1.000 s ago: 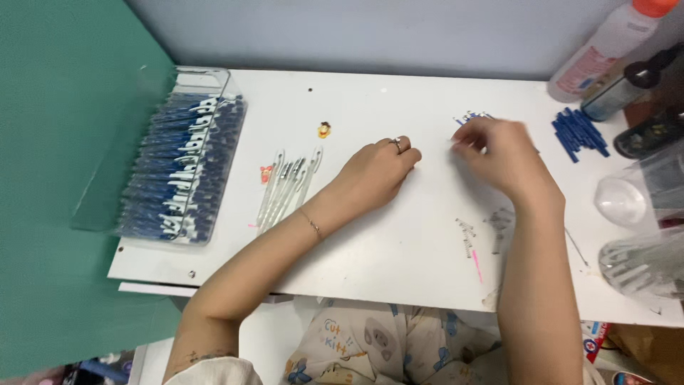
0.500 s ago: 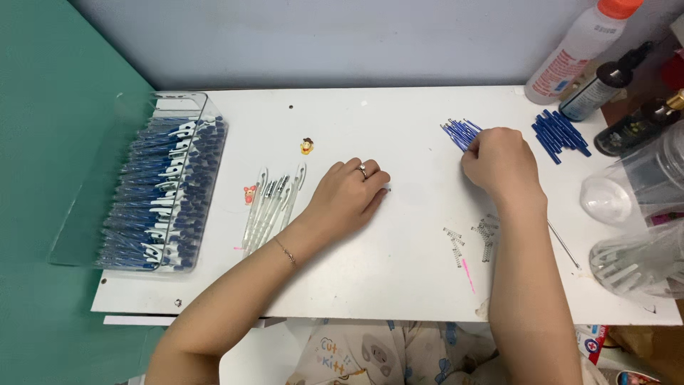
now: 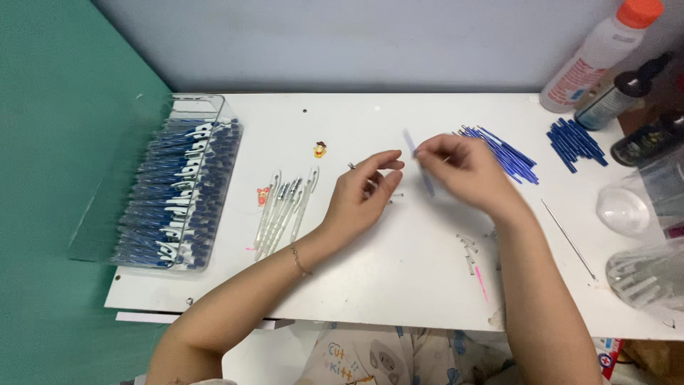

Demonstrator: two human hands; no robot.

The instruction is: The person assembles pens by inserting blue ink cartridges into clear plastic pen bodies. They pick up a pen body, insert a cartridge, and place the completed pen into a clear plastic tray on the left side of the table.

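Observation:
My right hand [image 3: 459,170] pinches a thin blue pen refill [image 3: 419,162], held upright and blurred, over the middle of the white table [image 3: 399,285]. My left hand [image 3: 363,192] hovers just left of it with fingers loosely curled and thumb toward the refill; whether it holds a small part I cannot tell. A loose pile of blue refills [image 3: 502,153] lies just behind my right hand. Several clear white pen barrels [image 3: 285,210] lie in a row left of my left hand.
A clear tray of finished blue pens [image 3: 178,196] stands at the table's left edge. More blue refills [image 3: 573,142] lie at the right, with bottles [image 3: 595,53], clear cups [image 3: 641,207], a metal rod [image 3: 568,228], small springs [image 3: 467,253] and two tiny figures [image 3: 320,149].
My right hand has lifted a refill from the blue pile and moved left toward the middle. My left hand has risen off the table and turned toward it.

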